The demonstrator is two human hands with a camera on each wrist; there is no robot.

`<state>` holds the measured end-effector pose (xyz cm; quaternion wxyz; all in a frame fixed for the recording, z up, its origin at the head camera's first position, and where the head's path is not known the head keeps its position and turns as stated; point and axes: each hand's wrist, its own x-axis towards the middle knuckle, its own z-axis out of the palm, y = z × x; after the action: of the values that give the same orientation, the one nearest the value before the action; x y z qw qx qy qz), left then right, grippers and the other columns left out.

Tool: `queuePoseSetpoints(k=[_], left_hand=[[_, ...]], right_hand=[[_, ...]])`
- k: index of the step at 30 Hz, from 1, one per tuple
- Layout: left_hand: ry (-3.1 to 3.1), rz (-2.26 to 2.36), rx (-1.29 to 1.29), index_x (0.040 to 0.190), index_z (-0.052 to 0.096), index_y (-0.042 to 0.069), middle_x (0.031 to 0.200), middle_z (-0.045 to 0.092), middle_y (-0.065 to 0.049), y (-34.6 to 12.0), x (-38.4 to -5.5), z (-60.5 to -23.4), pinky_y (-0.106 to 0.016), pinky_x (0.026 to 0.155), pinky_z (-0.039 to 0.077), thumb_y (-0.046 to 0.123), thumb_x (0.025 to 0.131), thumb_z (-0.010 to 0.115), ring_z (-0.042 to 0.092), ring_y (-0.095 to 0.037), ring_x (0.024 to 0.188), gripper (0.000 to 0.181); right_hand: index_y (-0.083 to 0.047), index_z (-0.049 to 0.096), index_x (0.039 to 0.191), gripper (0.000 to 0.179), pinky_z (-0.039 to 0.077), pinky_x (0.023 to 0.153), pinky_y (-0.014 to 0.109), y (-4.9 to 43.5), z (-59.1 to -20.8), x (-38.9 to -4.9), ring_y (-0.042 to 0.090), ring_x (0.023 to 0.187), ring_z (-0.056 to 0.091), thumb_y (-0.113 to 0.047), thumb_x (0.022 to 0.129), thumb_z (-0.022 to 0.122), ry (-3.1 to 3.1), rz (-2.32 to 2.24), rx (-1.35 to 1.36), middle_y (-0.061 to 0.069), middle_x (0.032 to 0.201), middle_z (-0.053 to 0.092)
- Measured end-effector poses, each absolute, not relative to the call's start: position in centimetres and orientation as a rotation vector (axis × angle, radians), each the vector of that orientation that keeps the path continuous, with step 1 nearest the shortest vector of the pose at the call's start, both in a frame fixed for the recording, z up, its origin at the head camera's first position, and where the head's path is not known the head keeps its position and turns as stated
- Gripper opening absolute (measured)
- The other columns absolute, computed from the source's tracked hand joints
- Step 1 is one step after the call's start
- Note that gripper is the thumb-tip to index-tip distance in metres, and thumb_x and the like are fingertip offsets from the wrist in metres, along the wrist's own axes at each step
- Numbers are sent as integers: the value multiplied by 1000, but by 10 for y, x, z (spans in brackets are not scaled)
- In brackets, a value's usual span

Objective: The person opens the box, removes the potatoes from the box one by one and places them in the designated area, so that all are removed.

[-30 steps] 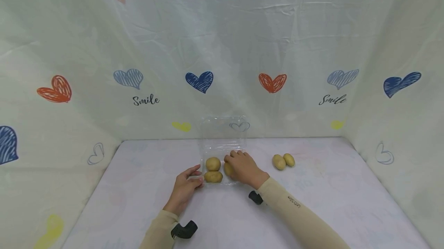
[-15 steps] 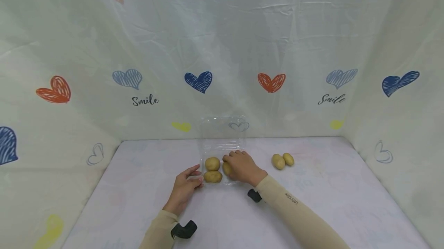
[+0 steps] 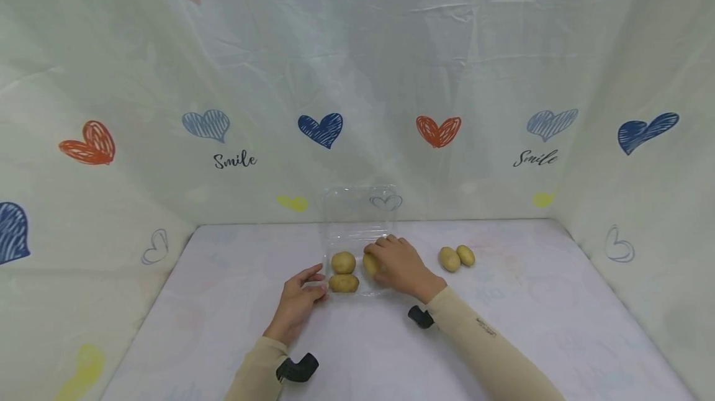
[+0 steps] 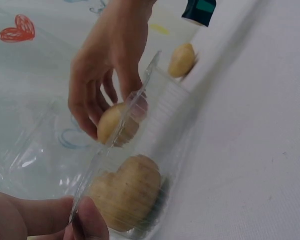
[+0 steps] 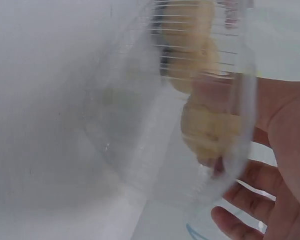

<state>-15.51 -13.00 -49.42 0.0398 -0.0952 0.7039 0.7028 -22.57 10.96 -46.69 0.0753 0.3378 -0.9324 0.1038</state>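
A clear plastic clamshell box (image 3: 362, 294) sits on the table, its lid (image 3: 357, 210) raised at the back. Inside on the left, a rounder potato (image 3: 343, 262) lies behind a longer potato (image 3: 343, 283). My left hand (image 3: 296, 305) is at the box's left front; in the left wrist view its thumb and finger pinch the rim (image 4: 92, 162). My right hand (image 3: 401, 269) holds another potato (image 3: 370, 264) over the box's right side, fingers and thumb curled round it. Through the blurred wall in the right wrist view, that held potato (image 5: 204, 125) shows too.
To the right of the box, a larger potato (image 3: 449, 259) and a smaller potato (image 3: 466, 256) lie side by side on the white table (image 3: 530, 301). A pale curtain (image 3: 380, 78) with printed hearts rises behind the table's back edge.
My right hand, with its potato, has shifted slightly right and up in the head view during the last half second. The left hand and the other potatoes stay where they were.
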Motion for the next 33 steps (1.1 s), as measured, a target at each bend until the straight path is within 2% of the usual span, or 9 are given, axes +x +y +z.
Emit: queuePoseSetpoints(k=[9,19,33], left_hand=[[2155,2156,-295,148,50,-13,126,56,-24,-131,-156,-496,-26,76,62,-15,96,64,65,-16,87,54],[2154,2157,-301,147,50,-14,127,55,-27,-130,-157,-496,-25,75,61,-17,96,63,64,-16,86,53],[2150,2146,-304,149,50,-12,127,55,-24,-131,-157,-496,-26,77,61,-16,97,63,64,-16,87,54]], right_hand=[[-12,71,126,55,54,98,45,130,-458,-213,27,112,62,-27,79,96,-2659,342,989,4,120,70],[-14,68,129,57,51,106,50,152,-453,-197,29,121,60,-20,80,95,-2592,426,961,5,127,68],[-11,71,125,61,56,99,49,196,-463,-183,31,114,64,-18,72,99,-2541,387,838,5,122,70]])
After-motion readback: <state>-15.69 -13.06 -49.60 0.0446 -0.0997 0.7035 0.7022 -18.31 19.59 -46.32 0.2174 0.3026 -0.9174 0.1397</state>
